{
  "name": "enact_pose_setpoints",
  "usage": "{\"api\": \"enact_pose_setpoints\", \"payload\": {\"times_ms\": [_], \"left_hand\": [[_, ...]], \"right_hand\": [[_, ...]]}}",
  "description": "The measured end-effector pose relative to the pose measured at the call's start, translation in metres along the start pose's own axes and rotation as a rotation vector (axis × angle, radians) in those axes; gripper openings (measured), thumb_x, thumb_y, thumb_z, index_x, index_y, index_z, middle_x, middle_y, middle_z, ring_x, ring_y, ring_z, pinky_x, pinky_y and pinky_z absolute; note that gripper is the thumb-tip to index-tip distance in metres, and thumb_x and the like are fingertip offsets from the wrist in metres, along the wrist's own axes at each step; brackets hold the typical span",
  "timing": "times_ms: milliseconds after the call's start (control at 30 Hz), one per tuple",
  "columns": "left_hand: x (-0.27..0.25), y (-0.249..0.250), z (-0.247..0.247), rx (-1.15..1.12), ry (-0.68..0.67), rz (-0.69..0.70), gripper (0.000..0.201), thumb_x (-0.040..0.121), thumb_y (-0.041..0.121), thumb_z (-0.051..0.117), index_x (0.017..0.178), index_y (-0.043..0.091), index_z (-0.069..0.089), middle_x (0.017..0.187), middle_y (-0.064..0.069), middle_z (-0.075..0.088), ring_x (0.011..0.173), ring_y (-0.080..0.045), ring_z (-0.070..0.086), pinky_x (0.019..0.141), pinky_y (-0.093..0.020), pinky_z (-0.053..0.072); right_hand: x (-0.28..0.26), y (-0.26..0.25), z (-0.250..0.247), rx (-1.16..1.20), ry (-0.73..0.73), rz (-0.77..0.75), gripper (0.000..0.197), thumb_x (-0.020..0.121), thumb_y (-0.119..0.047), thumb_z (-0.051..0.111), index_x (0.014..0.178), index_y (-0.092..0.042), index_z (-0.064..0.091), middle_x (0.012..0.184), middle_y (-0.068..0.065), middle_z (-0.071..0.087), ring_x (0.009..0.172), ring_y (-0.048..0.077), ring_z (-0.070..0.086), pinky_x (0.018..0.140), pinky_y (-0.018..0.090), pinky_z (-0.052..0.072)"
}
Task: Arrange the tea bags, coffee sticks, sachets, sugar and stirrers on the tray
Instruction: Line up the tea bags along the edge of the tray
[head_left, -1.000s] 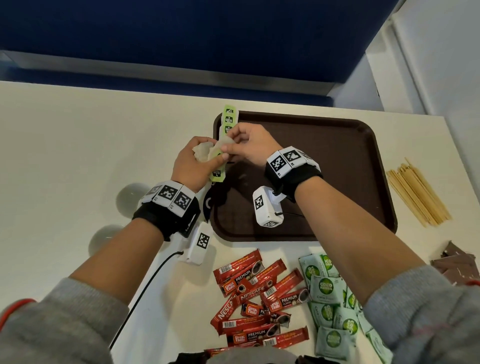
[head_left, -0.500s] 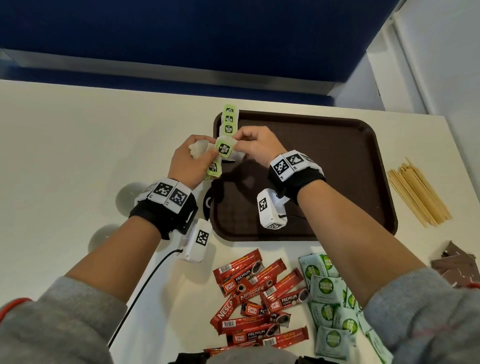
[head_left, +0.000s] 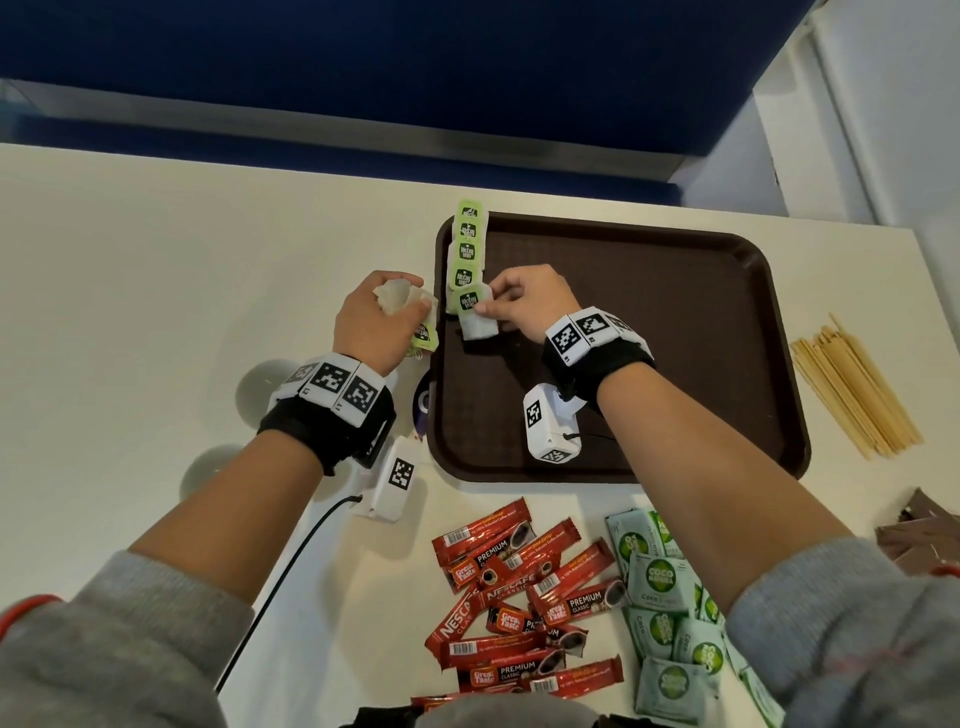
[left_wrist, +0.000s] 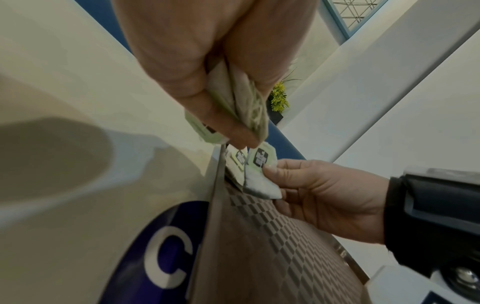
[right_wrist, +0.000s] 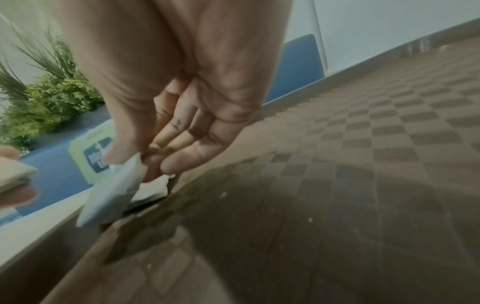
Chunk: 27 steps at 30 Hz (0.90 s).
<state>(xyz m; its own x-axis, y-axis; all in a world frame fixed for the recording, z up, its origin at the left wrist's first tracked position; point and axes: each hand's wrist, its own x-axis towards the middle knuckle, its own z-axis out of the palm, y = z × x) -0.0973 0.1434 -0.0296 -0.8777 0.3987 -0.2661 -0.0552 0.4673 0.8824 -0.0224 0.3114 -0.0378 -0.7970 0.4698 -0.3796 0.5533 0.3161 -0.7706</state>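
Observation:
A brown tray (head_left: 675, 332) lies on the white table. A row of green-tagged tea bags (head_left: 466, 249) runs down the tray's left edge. My right hand (head_left: 524, 306) pinches one tea bag (head_left: 475, 317) (left_wrist: 259, 176) (right_wrist: 114, 189) low over the tray at the near end of that row. My left hand (head_left: 374, 322) hovers just left of the tray and grips a bunch of tea bags (head_left: 400, 301) (left_wrist: 244, 107), with a green tag (head_left: 423, 335) hanging below the fingers.
Red coffee sticks (head_left: 519, 597) and green sachets (head_left: 665, 613) lie in piles near the table's front edge. Wooden stirrers (head_left: 852, 389) lie right of the tray, brown sachets (head_left: 919, 535) nearer. A round blue sticker (head_left: 422, 405) (left_wrist: 161, 257) sits beside the tray's left rim.
My right hand pulled one tea bag out of the left hand's bunch and carried it right and down to the tray's left side. The left hand stayed beside the tray.

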Motion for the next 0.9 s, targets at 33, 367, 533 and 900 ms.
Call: {"api": "enact_pose_setpoints", "payload": {"times_ms": [33,367,533,900], "left_hand": [[0.0,0.0,0.0,0.001,0.002,-0.003,0.015,0.085,0.019,0.066,0.099,0.023,0.063,0.099,0.001,0.064,0.09,-0.02,0.061,0.089,-0.039,0.052],[0.0,0.0,0.001,0.013,-0.006,-0.001,0.016,0.086,0.018,0.065,0.102,0.021,0.063,0.102,0.0,0.063,0.092,-0.017,0.06,0.089,-0.036,0.051],[0.0,-0.001,0.002,0.017,-0.012,-0.005,0.014,0.086,0.018,0.065,0.097,0.024,0.061,0.098,0.001,0.062,0.092,-0.018,0.06,0.088,-0.037,0.051],[0.0,-0.002,0.003,0.009,-0.011,-0.003,0.016,0.086,0.018,0.066,0.099,0.023,0.061,0.096,0.002,0.061,0.085,-0.015,0.058,0.082,-0.03,0.05]], "right_hand": [[0.0,0.001,0.003,0.018,-0.018,0.013,0.013,0.08,-0.016,0.074,0.088,-0.008,0.067,0.089,0.014,0.07,0.076,0.016,0.065,0.068,0.024,0.057],[0.006,0.002,0.02,0.123,0.057,0.085,0.008,0.085,-0.009,0.067,0.09,-0.002,0.067,0.07,-0.001,0.058,0.063,0.01,0.062,0.065,0.023,0.059],[0.008,0.001,0.021,0.117,0.12,0.102,0.007,0.082,-0.007,0.071,0.086,-0.005,0.065,0.065,-0.002,0.056,0.058,0.007,0.06,0.061,0.022,0.058],[0.006,-0.001,0.018,0.076,0.112,0.128,0.04,0.071,-0.014,0.081,0.103,-0.013,0.057,0.071,-0.004,0.061,0.065,0.009,0.063,0.067,0.021,0.056]]}}
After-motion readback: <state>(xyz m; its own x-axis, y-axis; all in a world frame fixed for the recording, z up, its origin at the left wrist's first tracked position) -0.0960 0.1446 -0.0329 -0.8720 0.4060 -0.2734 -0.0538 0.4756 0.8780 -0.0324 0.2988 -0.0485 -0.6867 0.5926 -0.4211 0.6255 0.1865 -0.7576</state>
